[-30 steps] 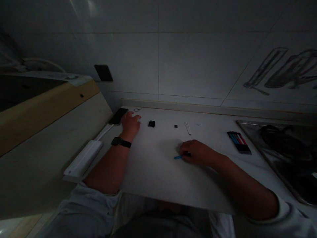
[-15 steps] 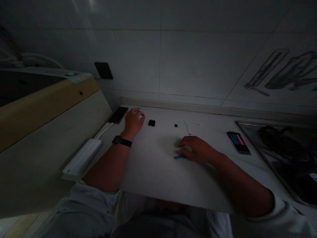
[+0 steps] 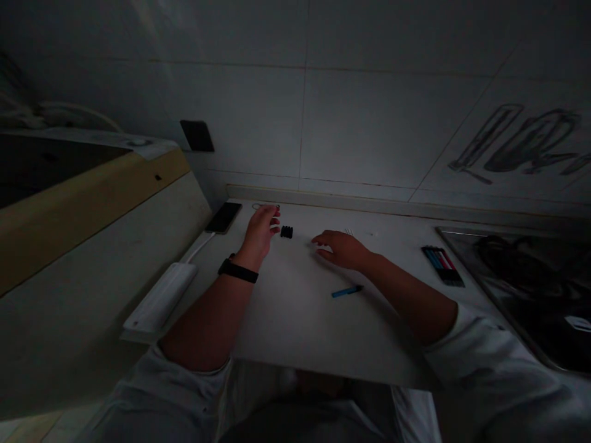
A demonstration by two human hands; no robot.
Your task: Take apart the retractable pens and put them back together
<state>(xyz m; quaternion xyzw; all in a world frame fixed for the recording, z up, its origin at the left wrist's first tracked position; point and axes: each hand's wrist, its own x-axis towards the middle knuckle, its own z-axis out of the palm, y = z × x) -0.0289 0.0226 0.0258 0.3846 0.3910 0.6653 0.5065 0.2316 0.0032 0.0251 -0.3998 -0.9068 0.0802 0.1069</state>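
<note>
My left hand (image 3: 262,229) is near the back of the white counter, thumb and index finger pinched together. A small dark tip shows at those fingers, and a thin loop (image 3: 256,206) lies or hangs just behind them; what exactly is held is too small to tell. Just right of this hand sits a small ridged black object (image 3: 287,232). My right hand (image 3: 342,249) hovers over the middle of the counter, fingers curved apart from the thumb, nothing visible between them. Below it lies a blue pen (image 3: 346,291) with a dark end. Thin white sticks (image 3: 349,232) are partly hidden behind my right hand.
A phone (image 3: 224,218) lies at the back left, beside a white cable and a white power strip (image 3: 161,298). A dark case of coloured pens (image 3: 442,266) lies at right, next to a metal-edged hob (image 3: 489,295). The tiled wall (image 3: 360,123) bounds the back.
My right hand has left the blue pen and moved left and away from me. My left hand has shifted right and turned, fingers now pinched at the small thing by the wall.
</note>
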